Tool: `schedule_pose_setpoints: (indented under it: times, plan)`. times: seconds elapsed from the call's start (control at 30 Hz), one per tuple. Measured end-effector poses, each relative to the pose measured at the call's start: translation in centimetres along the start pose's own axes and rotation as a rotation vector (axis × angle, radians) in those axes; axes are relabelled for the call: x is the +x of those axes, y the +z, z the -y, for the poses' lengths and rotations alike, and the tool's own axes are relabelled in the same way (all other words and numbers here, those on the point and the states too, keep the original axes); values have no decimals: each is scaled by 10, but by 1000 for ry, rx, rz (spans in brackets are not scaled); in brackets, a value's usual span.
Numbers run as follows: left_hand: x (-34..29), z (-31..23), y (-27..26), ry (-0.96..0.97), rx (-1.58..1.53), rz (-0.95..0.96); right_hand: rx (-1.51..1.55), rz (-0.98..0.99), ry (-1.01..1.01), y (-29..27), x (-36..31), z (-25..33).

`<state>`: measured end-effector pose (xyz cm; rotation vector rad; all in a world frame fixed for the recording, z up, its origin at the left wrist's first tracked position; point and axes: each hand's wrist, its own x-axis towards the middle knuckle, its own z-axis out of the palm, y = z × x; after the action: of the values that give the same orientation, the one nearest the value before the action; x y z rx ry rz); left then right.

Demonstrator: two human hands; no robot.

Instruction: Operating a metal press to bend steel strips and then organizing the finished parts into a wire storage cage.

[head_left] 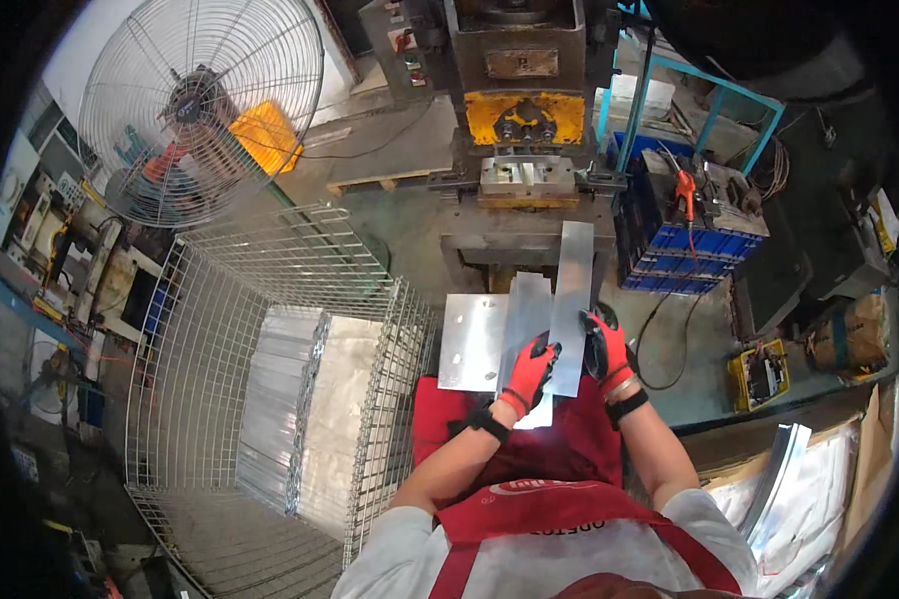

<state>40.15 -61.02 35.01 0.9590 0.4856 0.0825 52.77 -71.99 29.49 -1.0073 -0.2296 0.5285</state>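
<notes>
My left hand (529,374), in a red and black work glove, is closed at the left edge of a long flat metal strip (572,290), close to its near end. At the strip's right edge my right hand (607,349), gloved alike, has its fingers curled round the side. The strip slants up and away, its far end by the press table. Beneath it and to its left lie more metal strips (526,309). Beside them is a wider metal plate (471,341) with small holes. My red apron (569,434) is under the near ends.
A press (522,100) with a metal die (527,175) stands ahead. To the left are a wire cage (370,439) holding stacked metal strips (278,399) and a large fan (200,100). Blue crates (659,255) carrying a red air gun (684,192) and a yellow basket (759,374) are at right.
</notes>
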Motion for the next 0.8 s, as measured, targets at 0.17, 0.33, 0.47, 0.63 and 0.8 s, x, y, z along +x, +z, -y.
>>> schedule_pose_setpoints:
  times: [0.17, 0.33, 0.47, 0.63, 0.8]
  plan:
    - [-13, 0, -9, 130, 91, 10, -123, -54, 48, 46, -5, 29]
    - [-31, -30, -5, -151, 53, 137, -294, -31, -3, 96, 17, 58]
    - [-5, -29, -13, 35, -26, 93, -223, -3, -214, 104, 56, 32]
    - [-5, -67, -13, -154, -102, 80, -134, -58, -76, 104, 76, 17]
    - [-1, -70, -15, -109, -77, 85, -157, -93, -98, 112, 78, 19]
